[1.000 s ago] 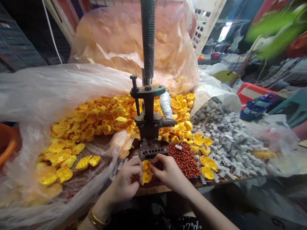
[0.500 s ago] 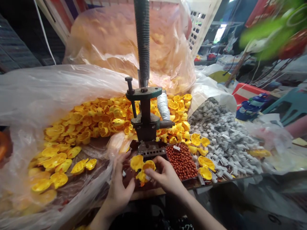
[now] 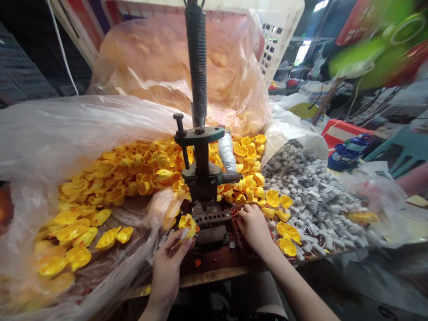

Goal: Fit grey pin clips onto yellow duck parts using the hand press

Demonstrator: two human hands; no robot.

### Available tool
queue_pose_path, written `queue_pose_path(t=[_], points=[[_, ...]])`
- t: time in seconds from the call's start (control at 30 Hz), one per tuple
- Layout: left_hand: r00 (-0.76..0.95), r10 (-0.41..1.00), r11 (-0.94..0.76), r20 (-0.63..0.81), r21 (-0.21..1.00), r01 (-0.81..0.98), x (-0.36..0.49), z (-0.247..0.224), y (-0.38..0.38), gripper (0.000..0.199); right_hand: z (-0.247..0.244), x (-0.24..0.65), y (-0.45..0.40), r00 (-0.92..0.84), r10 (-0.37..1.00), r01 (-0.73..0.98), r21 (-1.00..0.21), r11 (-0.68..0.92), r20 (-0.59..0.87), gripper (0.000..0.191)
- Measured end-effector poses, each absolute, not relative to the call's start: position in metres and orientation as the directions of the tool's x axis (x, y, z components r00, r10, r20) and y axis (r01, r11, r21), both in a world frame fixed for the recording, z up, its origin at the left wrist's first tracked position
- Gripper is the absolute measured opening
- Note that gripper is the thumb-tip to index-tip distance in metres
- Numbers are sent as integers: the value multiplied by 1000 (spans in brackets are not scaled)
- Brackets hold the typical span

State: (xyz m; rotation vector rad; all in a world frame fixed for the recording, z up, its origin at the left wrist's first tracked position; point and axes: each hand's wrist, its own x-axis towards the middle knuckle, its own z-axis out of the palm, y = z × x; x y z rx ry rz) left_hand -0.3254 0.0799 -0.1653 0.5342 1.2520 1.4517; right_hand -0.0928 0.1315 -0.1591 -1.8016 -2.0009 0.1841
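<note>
My left hand pinches a yellow plastic shell, a hollow moulded part, with a small pale piece against it. Just left of the press's base, it is held up off the table. My right hand dips into a tray of small red-brown beads. Its fingers are bent together, and whatever is between the fingertips is hidden. Between and behind the hands stands a dark metal hand press with a block with a row of holes at its foot.
Yellow shells are heaped behind and left of the press, partly under clear plastic sheeting. Grey-white blocks with thin metal pins are piled at the right. A blue bottle stands farther right. Behind rises a white crate.
My right hand has left the yellow shell and moved right into the bead tray. My left hand has taken hold of the shell, which now sits slightly farther left and higher.
</note>
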Motion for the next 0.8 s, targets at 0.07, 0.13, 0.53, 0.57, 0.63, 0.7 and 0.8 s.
queue_pose_path(t=[0.07, 0.13, 0.53, 0.57, 0.63, 0.7, 0.8], points=[[-312, 888, 165, -339, 866, -472, -321, -161, 80, 46, -157, -99, 127, -22, 966, 822, -545, 164, 258, 14], [-302, 884, 165, -357, 843, -513, -316, -157, 80, 43, -152, -111, 120, -15, 975, 605, -774, 185, 221, 7], [-266, 897, 126, -352, 782, -610, -305, -157, 82, 38, -148, -172, 104, -104, 989, -308, -942, -130, -102, 21], [-257, 901, 131, -351, 783, -609, -304, -157, 82, 37, -149, -173, 104, -97, 989, -338, -931, -139, -113, 22], [-240, 908, 139, -345, 785, -603, -302, -155, 81, 36, -151, -176, 104, -94, 989, -372, -917, -142, -115, 23], [-227, 911, 147, -344, 787, -599, -301, -153, 81, 36, -153, -179, 104, -100, 989, -382, -914, -136, -105, 23], [-206, 913, 168, -351, 785, -596, -300, -151, 81, 35, -156, -181, 103, -117, 988, -379, -915, -136, -98, 23]])
